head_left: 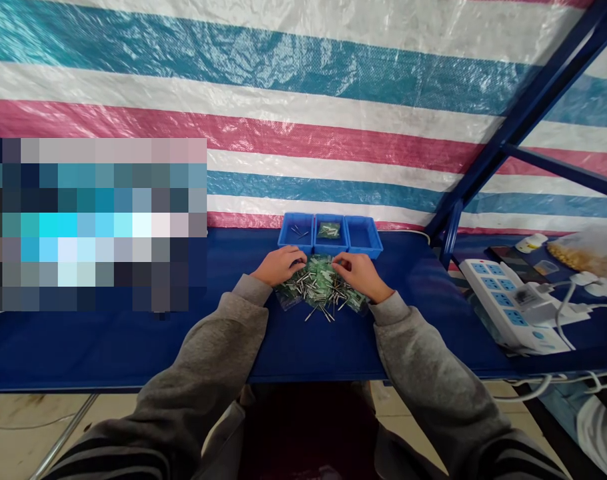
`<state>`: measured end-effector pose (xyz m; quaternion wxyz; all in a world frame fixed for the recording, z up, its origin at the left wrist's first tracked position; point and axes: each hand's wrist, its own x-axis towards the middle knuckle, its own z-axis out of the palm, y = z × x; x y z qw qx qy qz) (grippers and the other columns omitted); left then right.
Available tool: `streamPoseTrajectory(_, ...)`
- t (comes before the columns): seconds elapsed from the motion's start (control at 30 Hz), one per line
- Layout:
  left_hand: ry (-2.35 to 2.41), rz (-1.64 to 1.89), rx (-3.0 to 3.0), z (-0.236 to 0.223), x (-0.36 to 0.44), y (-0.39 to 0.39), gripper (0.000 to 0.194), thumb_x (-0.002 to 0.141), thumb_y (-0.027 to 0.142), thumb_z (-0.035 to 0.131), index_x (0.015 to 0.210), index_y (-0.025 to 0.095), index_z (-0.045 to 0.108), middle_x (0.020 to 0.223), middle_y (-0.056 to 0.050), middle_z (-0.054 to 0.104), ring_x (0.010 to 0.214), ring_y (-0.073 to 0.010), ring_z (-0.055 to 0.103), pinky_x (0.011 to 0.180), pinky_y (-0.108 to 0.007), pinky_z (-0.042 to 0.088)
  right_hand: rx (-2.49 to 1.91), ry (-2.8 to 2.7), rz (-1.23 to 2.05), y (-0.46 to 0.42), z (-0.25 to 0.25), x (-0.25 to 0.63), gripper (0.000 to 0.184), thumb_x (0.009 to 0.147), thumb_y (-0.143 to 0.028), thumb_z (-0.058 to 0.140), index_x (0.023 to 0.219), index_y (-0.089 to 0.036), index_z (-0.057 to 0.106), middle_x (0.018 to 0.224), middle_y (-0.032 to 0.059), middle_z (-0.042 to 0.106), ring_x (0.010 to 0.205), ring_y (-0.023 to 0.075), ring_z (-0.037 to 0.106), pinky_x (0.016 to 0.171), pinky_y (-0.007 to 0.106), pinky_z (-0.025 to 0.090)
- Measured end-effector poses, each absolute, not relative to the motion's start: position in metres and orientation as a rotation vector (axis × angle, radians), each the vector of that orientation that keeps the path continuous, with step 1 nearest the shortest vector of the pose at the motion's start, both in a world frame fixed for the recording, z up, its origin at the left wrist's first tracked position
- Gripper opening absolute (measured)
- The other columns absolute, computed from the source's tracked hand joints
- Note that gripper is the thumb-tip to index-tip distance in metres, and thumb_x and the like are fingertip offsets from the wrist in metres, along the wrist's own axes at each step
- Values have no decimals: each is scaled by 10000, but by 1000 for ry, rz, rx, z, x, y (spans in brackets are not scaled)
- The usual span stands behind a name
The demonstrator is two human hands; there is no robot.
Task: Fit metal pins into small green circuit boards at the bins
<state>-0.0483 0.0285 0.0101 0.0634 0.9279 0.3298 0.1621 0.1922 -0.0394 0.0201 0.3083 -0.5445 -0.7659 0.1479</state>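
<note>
A heap of slim silvery metal rods [311, 287], too small to name exactly, lies on the blue table among green-tinted clear plastic packets [325, 279]. At the heap's upper left edge is my left hand [279, 265], palm down, its fingers curled and pressed together. Across from it, my right hand [362, 272] has thumb and forefinger pinched together at the upper right edge. Whatever is between the fingers of either hand is too small or hidden to make out. Several rods lie loose toward the near side of the heap.
Behind the heap stand three joined blue bins: the left bin [296, 241] has a few thin rods, the middle bin [329, 247] a green packet [329, 231], beside the right bin [363, 239]. A power strip [508, 303] with plugs lies right, past a blue metal post [451, 230].
</note>
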Motion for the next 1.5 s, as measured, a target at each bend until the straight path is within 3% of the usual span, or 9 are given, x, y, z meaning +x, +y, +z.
streamPoseTrajectory(0.13, 984, 381, 2720, 15, -53, 29, 459, 838, 567, 591, 1111, 200, 625, 1057, -79, 675, 955, -232, 627, 770, -285, 461, -1435, -2020, 409, -40, 21, 191, 143, 876, -266, 578, 849, -186, 694, 584, 3, 604, 552, 151, 535, 589, 269, 351)
streamPoseTrajectory(0.23, 945, 359, 2701, 17, -57, 31, 569, 807, 614, 601, 1205, 207, 595, 1170, -93, 660, 1010, -245, 622, 814, -288, 453, -1435, -2018, 407, -41, 21, 191, 136, 874, -251, 582, 849, -179, 694, 580, 2, 599, 550, 150, 533, 593, 268, 349)
streamPoseTrajectory(0.57, 926, 338, 2661, 18, -59, 34, 456, 807, 466, 642, 1181, 206, 619, 1024, -67, 707, 787, -196, 640, 687, -262, 424, -1431, -2047, 414, -40, 21, 191, 140, 880, -255, 575, 867, -182, 693, 587, 2, 612, 545, 149, 530, 580, 265, 335)
streamPoseTrajectory(1.13, 939, 353, 2696, 22, -56, 30, 463, 794, 438, 607, 1194, 205, 619, 972, -62, 713, 716, -180, 627, 643, -257, 421, -1410, -2069, 417, -40, 21, 191, 184, 904, -294, 545, 880, -190, 696, 600, 11, 617, 545, 153, 526, 573, 270, 334)
streamPoseTrajectory(1.33, 975, 574, 2653, 27, -54, 25, 460, 784, 405, 601, 1202, 215, 623, 870, -39, 697, 645, -150, 588, 631, -252, 437, -1420, -2016, 434, -41, 22, 190, 187, 889, -301, 550, 858, -192, 699, 589, 10, 610, 549, 157, 527, 571, 274, 334)
streamPoseTrajectory(1.5, 914, 940, 2611, 25, -38, 7, 426, 842, 389, 579, 1205, 170, 611, 780, -40, 667, 611, -143, 559, 635, -273, 468, -1347, -1743, 724, -42, 25, 186, 328, 864, -465, 562, 703, -193, 648, 560, -1, 553, 533, 144, 485, 541, 275, 338)
